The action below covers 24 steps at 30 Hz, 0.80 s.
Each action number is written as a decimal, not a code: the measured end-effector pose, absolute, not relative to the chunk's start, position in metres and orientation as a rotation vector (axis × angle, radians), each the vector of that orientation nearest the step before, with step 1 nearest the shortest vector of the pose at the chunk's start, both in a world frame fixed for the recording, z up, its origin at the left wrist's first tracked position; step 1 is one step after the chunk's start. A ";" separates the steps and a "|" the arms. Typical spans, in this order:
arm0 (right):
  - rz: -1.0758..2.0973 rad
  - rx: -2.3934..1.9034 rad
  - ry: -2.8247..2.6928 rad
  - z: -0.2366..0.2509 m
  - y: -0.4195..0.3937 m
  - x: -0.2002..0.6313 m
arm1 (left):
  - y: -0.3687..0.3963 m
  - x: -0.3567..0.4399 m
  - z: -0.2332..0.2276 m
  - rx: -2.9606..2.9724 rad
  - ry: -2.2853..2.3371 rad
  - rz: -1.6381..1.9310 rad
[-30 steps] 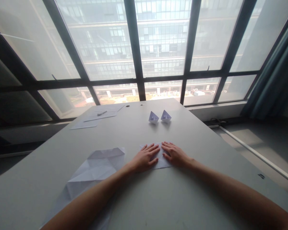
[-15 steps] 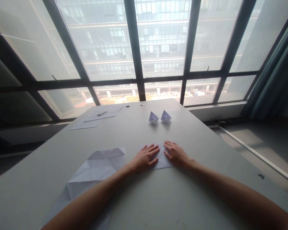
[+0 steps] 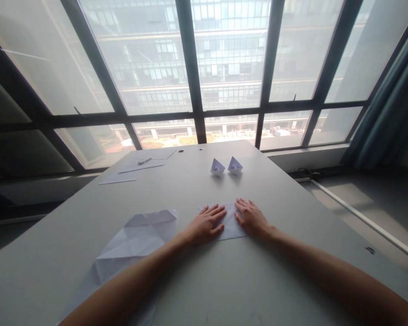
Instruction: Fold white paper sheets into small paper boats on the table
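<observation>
A folded sheet of white paper point(image 3: 230, 226) lies flat on the table in front of me. My left hand point(image 3: 206, 225) rests on its left part, fingers stretched out and pointing right. On its right edge lies my right hand point(image 3: 253, 218), also flat, with its fingers pointing away from me and to the left. Both hands cover the paper's sides, so only its middle shows. Beyond them stand two folded paper boats, a left one point(image 3: 217, 168) and a right one point(image 3: 235, 166). Under and beside my left forearm spreads a large creased sheet of paper point(image 3: 132, 242).
Several flat sheets of paper point(image 3: 127, 175) lie at the far left of the white table point(image 3: 292, 271), with a small pen-like object point(image 3: 144, 160) on top. Large windows rise behind the table's far edge. A blue curtain point(image 3: 382, 104) hangs at the right.
My right hand has slid slightly to the right along the folded paper. The left hand, the boats and the creased sheet look the same.
</observation>
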State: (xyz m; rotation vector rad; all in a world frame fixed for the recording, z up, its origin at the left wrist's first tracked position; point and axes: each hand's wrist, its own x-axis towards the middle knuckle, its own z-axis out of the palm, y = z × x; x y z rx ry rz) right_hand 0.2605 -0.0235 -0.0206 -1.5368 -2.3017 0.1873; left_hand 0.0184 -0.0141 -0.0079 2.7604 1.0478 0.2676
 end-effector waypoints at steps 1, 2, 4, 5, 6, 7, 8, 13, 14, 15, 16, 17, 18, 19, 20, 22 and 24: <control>0.190 -1.536 -2.302 -0.021 -0.023 0.261 | -0.014 0.018 -0.008 2.760 1.048 0.267; 0.190 -1.534 -2.302 -0.021 -0.023 0.261 | -0.014 0.019 -0.008 2.760 1.047 0.266; 0.189 -1.534 -2.304 -0.021 -0.023 0.261 | -0.014 0.019 -0.008 2.758 1.046 0.263; 0.188 -1.535 -2.305 -0.021 -0.023 0.260 | -0.014 0.019 -0.008 2.758 1.045 0.260; 0.189 -1.537 -2.305 -0.020 -0.023 0.260 | -0.014 0.019 -0.008 2.757 1.045 0.256; 0.191 -1.538 -2.305 -0.020 -0.023 0.260 | -0.014 0.019 -0.008 2.756 1.045 0.254; 0.195 -1.540 -2.305 -0.020 -0.024 0.260 | -0.014 0.019 -0.008 2.755 1.045 0.253; 0.202 -1.546 -2.296 -0.020 -0.024 0.260 | -0.014 0.019 -0.008 2.753 1.047 0.256; 0.202 -1.547 -2.294 -0.020 -0.024 0.261 | -0.014 0.019 -0.008 2.754 1.046 0.257; 0.202 -1.547 -2.293 -0.020 -0.024 0.261 | -0.014 0.018 -0.008 2.755 1.045 0.261; 0.204 -1.546 -2.293 -0.021 -0.023 0.261 | -0.014 0.018 -0.008 2.754 1.044 0.264; 0.207 -1.546 -2.294 -0.020 -0.023 0.261 | -0.014 0.018 -0.008 2.753 1.043 0.267; 0.210 -1.546 -2.295 -0.020 -0.023 0.261 | -0.014 0.018 -0.008 2.751 1.043 0.268; 0.211 -1.546 -2.296 -0.020 -0.023 0.261 | -0.014 0.018 -0.008 2.750 1.044 0.270; 0.210 -1.547 -2.297 -0.020 -0.023 0.260 | -0.014 0.018 -0.008 2.749 1.044 0.272; 0.205 -1.553 -2.297 -0.019 -0.024 0.260 | -0.014 0.018 -0.008 2.749 1.043 0.273; 0.200 -1.555 -2.297 -0.019 -0.024 0.260 | -0.014 0.018 -0.008 2.751 1.043 0.272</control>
